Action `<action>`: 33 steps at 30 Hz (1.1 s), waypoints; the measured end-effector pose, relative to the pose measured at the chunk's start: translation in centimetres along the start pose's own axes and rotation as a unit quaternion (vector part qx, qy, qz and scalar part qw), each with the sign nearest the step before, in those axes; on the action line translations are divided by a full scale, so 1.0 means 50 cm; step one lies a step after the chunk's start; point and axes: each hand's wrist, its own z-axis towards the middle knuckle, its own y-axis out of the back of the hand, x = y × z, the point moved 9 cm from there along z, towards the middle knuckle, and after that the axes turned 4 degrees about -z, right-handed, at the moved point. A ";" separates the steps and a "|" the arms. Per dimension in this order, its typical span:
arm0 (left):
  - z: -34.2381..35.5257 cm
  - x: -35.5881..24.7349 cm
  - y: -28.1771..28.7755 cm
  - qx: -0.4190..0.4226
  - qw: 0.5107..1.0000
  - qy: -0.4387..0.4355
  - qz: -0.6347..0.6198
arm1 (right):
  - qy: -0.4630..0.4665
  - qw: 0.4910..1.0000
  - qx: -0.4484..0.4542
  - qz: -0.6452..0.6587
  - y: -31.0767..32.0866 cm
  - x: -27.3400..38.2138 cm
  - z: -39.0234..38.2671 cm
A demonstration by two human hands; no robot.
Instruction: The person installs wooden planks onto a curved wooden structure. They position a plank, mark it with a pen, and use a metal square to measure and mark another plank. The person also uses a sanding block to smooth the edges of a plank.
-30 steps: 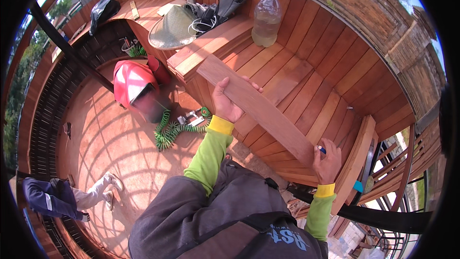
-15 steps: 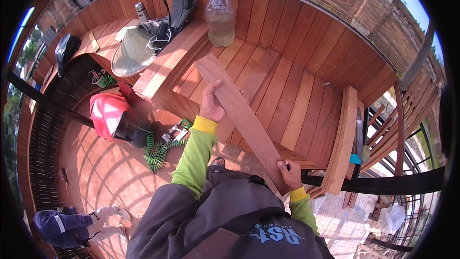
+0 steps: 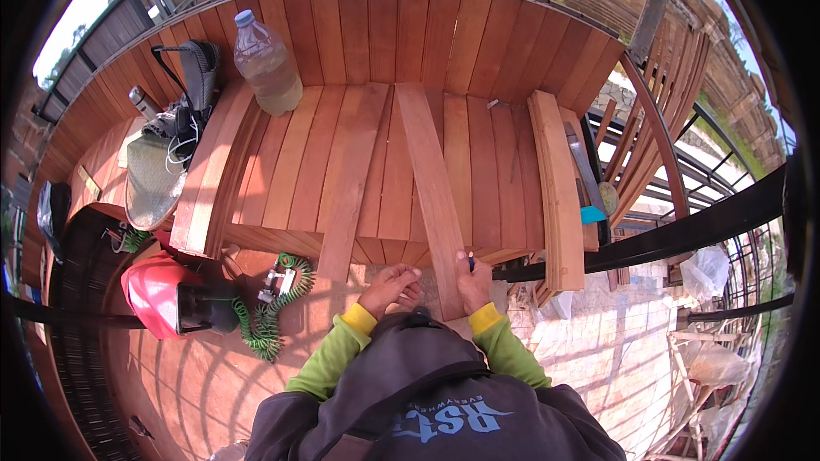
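A loose reddish-brown plank (image 3: pixel 430 196) lies lengthwise over the slatted wooden bench seat, its near end jutting out toward me. Beside that end, my right hand (image 3: pixel 475 288) is closed round a slim blue pen (image 3: pixel 471 264), with the thumb side against the plank's right edge. On the other side of the plank, my left hand (image 3: pixel 389 292) holds nothing; its fingers are loosely curled and apart from the wood. A second loose plank (image 3: pixel 354 179) rests on the seat farther left, also overhanging the front.
A water bottle (image 3: pixel 266 68) stands at the seat's back left. Stacked boards (image 3: pixel 559 196) lie on the right, next to a handsaw (image 3: pixel 582 166). A woven hat (image 3: pixel 154 192) is at left. A red-and-black machine (image 3: pixel 162 294) and green coiled hose (image 3: pixel 260 333) lie below.
The plank, held up slantwise before, now lies on the seat. My left hand has let go of it and come down toward me. The view has shifted to the right.
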 end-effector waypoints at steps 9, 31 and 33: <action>0.008 0.072 -0.056 0.144 0.985 0.007 0.093 | -0.057 0.994 -0.024 0.090 -0.052 0.005 -0.024; 0.071 0.057 -0.016 0.094 0.991 0.001 0.090 | -0.004 0.999 0.037 -0.032 -0.043 -0.069 -0.059; 0.076 0.064 -0.006 0.088 0.988 0.006 0.126 | -0.015 0.996 0.074 -0.042 -0.054 -0.056 -0.069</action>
